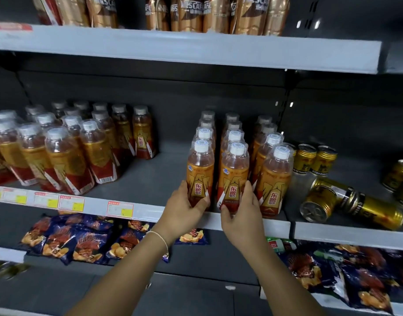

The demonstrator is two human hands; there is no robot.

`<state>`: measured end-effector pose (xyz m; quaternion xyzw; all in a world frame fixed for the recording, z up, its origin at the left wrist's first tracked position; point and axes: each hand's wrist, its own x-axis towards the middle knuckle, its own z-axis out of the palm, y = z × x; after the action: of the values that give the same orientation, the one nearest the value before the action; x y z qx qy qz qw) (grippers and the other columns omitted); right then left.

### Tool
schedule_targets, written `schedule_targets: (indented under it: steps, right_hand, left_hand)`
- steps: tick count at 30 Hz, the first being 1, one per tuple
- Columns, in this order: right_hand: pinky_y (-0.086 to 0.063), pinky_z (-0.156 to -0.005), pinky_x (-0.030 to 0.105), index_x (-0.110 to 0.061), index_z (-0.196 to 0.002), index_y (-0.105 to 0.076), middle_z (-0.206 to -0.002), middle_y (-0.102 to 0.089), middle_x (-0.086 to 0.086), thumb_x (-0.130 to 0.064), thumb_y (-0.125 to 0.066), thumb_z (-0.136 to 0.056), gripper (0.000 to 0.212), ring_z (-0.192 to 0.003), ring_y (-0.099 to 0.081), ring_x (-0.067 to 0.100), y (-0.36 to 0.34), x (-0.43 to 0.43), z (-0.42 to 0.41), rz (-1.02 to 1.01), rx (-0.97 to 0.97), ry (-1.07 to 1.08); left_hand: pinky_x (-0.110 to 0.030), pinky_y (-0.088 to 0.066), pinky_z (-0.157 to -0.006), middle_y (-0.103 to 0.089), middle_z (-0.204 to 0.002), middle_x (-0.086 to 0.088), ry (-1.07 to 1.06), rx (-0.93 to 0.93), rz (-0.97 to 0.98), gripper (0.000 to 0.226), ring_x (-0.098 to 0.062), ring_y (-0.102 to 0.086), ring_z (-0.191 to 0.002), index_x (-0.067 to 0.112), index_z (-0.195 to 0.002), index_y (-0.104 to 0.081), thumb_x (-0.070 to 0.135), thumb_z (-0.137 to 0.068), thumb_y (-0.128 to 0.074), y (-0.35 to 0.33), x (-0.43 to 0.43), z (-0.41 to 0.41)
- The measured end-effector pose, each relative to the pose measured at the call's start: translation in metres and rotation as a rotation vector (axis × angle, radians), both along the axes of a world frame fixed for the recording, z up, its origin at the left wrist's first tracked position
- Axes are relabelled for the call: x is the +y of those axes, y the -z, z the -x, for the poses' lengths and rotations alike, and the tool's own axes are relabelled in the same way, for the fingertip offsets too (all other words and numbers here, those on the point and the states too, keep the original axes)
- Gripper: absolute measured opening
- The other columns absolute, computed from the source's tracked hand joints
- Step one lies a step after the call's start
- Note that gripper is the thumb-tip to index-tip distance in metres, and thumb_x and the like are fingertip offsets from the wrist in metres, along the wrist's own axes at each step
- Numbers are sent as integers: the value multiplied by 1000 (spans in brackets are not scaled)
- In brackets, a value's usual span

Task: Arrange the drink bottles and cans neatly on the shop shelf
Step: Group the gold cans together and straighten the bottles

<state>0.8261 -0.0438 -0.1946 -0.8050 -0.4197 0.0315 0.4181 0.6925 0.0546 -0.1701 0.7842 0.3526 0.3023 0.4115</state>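
Note:
Three rows of orange energy-drink bottles with white caps stand on the middle shelf (150, 179). My left hand (184, 205) grips the base of the front bottle of the left row (200, 169). My right hand (240, 212) grips the base of the front bottle of the middle row (233, 176). The right row's front bottle (274, 179) stands free beside them. A larger group of the same bottles (65, 147) fills the shelf's left side. Gold cans (314, 159) stand at the right, and two more cans (319, 201) lie on their sides near the front edge.
Brown coffee bottles (191, 12) line the top shelf. Dark blue snack bags (81, 238) lie on the shelf below, with more (346, 270) at the lower right. Price tags (119, 209) sit on the shelf's front rail. Bare shelf shows between the two bottle groups.

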Motion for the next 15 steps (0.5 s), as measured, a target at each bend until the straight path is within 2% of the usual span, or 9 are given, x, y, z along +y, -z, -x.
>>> schedule_targets:
  steps: [2,4,7,9,11,12,15]
  right_hand:
    - [-41,-111,40,-11,-159,-4,-157,-31,11,-30,-66,-92,92,-141,-36,28,-5,-3,5,22,-2,13]
    - [-44,-109,43,-12,-158,-15,-152,-40,9,-28,-66,-91,85,-137,-42,26,-8,-8,10,27,-10,10]
    - [-48,-103,40,-22,-148,-38,-135,-56,-1,-22,-68,-89,67,-124,-54,17,-10,-21,18,-20,-2,-66]
    - [-48,-103,36,-28,-144,-43,-132,-59,-7,-21,-69,-88,63,-120,-56,14,-9,-34,21,-32,-8,-104]
    - [-47,-101,33,-27,-146,-41,-133,-59,-6,-20,-69,-88,65,-120,-56,16,-6,-47,19,-22,-32,-86]
    - [-47,-101,33,-25,-149,-39,-136,-58,-4,-20,-68,-89,67,-122,-55,18,-5,-54,16,1,-36,-58]
    - [-45,-97,28,-22,-151,-35,-137,-57,-1,-24,-64,-92,66,-125,-53,20,-7,-77,-6,61,-51,11]
  left_hand:
    - [-26,-48,-88,-67,-110,10,21,59,-86,32,-13,-61,-105,27,-121,-55,36,-91,-62,-7,-4,8]
    - [-8,-38,-74,-64,-106,13,25,87,-191,30,-10,-57,-101,27,-119,-57,35,-91,-61,-13,-12,15]
    - [5,-30,-71,-55,-105,15,67,55,-255,38,-7,-52,-99,21,-128,-55,30,-91,-63,-18,-28,18]
    - [4,-29,-82,-57,-117,9,142,48,-297,46,-13,-54,-111,18,-136,-51,28,-93,-61,-18,-38,14]
    - [-12,-34,-94,-56,-131,1,205,49,-328,48,-18,-52,-121,15,-141,-47,28,-96,-58,-17,-48,7]
    - [-15,-35,-95,-56,-134,-3,224,45,-342,47,-20,-52,-123,14,-141,-47,27,-96,-57,-16,-53,3]
    - [-11,-28,-95,-54,-137,-6,266,42,-372,47,-20,-49,-126,12,-142,-46,23,-97,-55,-14,-70,-13]
